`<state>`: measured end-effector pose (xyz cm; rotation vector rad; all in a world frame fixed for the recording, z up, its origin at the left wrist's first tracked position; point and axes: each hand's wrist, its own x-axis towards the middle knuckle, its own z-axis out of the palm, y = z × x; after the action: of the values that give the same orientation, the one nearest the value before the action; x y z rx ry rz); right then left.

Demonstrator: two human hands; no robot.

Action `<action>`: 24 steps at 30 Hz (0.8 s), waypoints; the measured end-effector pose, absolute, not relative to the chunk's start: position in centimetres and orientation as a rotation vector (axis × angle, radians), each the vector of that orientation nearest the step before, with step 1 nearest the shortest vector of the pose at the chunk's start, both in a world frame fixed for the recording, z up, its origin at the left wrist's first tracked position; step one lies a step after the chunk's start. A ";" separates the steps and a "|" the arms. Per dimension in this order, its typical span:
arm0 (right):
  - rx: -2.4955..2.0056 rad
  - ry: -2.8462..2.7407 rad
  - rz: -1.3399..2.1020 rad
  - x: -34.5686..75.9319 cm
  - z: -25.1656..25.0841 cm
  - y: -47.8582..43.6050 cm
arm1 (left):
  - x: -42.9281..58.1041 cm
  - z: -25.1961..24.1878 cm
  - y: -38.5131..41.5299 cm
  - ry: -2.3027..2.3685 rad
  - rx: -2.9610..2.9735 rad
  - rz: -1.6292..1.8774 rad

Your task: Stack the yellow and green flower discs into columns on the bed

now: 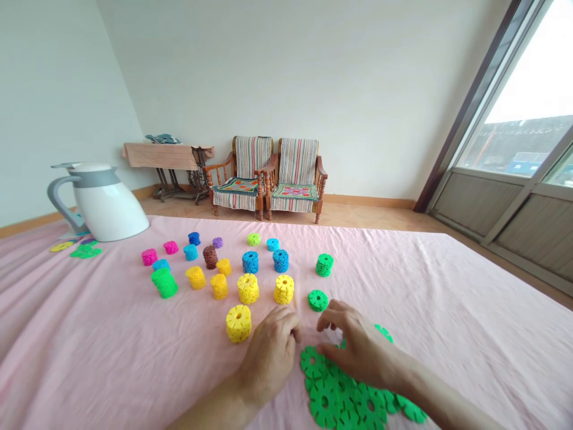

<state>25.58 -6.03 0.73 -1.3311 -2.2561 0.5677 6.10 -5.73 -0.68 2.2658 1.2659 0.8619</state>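
My left hand (274, 339) rests over the cloth with its fingers curled in. Whatever it may hold is hidden beneath the knuckles. To its left stands a stack of yellow notched discs (239, 323). My right hand (353, 343) reaches over a loose pile of green notched discs (324, 401), thumb and fingers apart, with no disc visible between them. Just beyond its fingertips lies a short stack of green discs (317, 300). A taller green stack (324, 264) stands farther back. Two more yellow stacks (283, 289) (248, 288) rise beyond my left hand.
Several small stacks in orange (219, 286), blue (250, 261), brown (210, 257), pink (149, 257) and bright green (164, 282) cover the middle left of the pink cloth (111, 352). A white jug (111, 206) stands at the far left beside loose discs (86, 250). Two wooden armchairs (295, 173) are behind.
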 end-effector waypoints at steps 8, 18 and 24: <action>-1.502 -2.359 0.616 24.1 2.6 -8.7 | 5.8 -0.1 -6.4 1.330 2.275 0.665; -1.482 -2.250 0.517 23.4 0.9 -8.6 | 6.0 0.1 -6.4 1.248 2.224 0.739; -1.416 -2.192 0.503 23.5 0.2 -8.6 | 6.2 -0.4 -6.3 1.275 2.061 0.765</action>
<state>23.45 -8.56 0.20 -1.4160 -2.1916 0.5029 6.19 -6.30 -0.39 2.0608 1.2754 0.7651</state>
